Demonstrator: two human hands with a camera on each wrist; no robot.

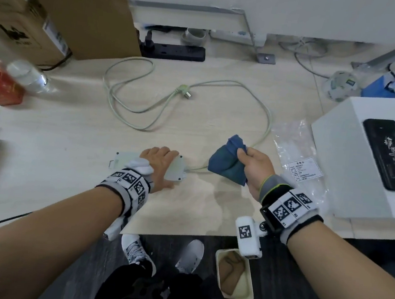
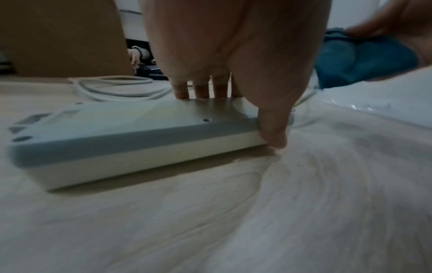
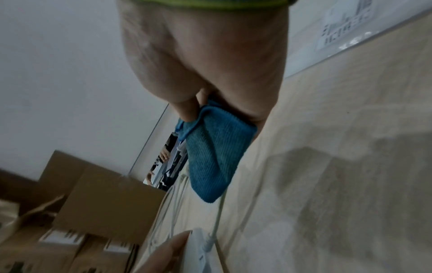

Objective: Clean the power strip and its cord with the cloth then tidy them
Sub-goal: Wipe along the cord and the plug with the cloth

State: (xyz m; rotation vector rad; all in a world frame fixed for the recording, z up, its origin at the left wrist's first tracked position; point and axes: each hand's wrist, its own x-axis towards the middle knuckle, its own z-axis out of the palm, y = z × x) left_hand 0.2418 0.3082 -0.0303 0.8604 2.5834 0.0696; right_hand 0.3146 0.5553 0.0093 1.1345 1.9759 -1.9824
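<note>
An office workstation: a pale wood-grain bench (image 1: 72, 137) backed by a partition panel (image 1: 277, 10), with stacked cardboard boxes (image 1: 68, 4), a black power strip (image 1: 177, 51) and boxed electronics (image 1: 368, 163).

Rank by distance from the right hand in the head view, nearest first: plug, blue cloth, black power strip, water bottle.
From the right hand:
1. blue cloth, pinched in its fingers.
2. plug, mid-table, up and left.
3. black power strip, at the table's far edge.
4. water bottle, far left, lying on its side.
</note>
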